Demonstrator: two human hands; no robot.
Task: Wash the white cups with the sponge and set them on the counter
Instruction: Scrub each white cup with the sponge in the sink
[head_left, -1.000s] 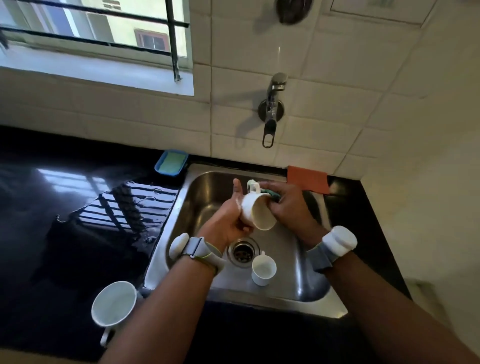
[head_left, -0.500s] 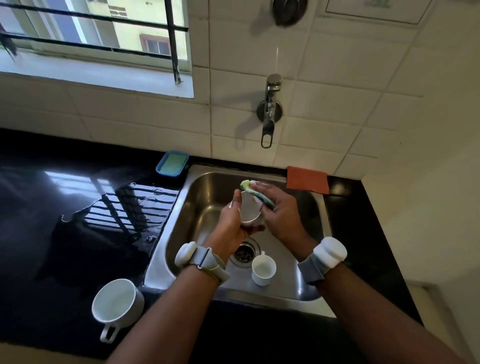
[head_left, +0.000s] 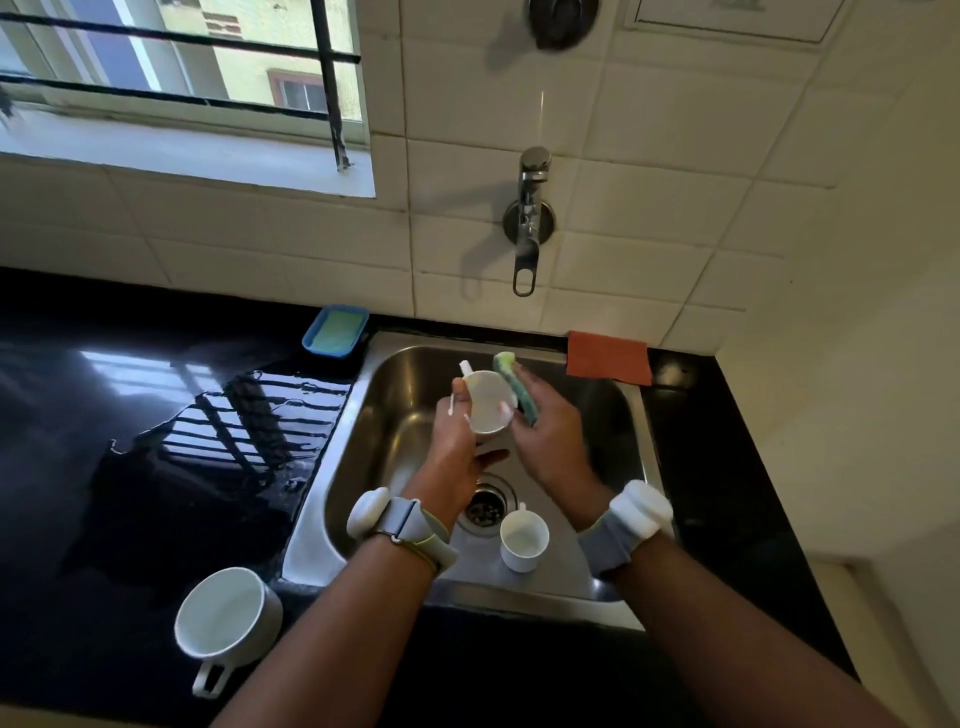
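Note:
Over the steel sink (head_left: 613, 582), my left hand (head_left: 457, 447) grips a small white cup (head_left: 488, 402) with its handle pointing up and away. My right hand (head_left: 545, 441) holds a green and yellow sponge (head_left: 517, 384) against the cup's right side. A second small white cup (head_left: 523, 538) stands upright in the sink beside the drain (head_left: 485, 506). A larger white cup (head_left: 223, 621) sits on the black counter (head_left: 104, 493) at the front left, its handle toward me.
A wall tap (head_left: 527, 223) hangs above the sink, with no water running that I can see. A blue soap dish (head_left: 335, 332) sits at the sink's back left corner and an orange cloth (head_left: 608, 357) at its back right. The counter left of the sink is wet.
The cup has been turned in my left hand, so its handle now points away. The sponge has moved from behind the cup to its right side.

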